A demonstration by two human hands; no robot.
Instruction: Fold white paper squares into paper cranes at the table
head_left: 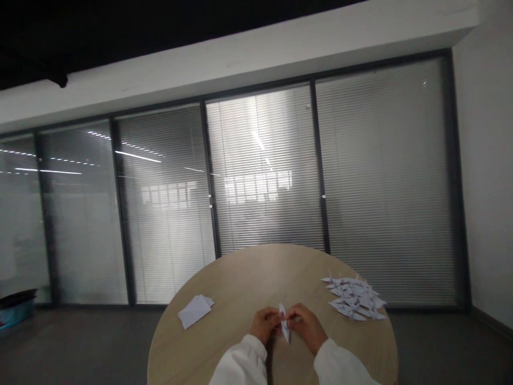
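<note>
Both hands meet over the near part of a round wooden table. My left hand and my right hand pinch a small folded white paper figure between them, its point sticking up. Both wrists wear white sleeves. The fingers of each hand are closed on the paper.
A pile of several folded white paper figures lies on the table to the right. A small stack of flat white sheets lies to the left. Behind the table runs a glass wall with blinds. A dark and blue bin sits on the floor far left.
</note>
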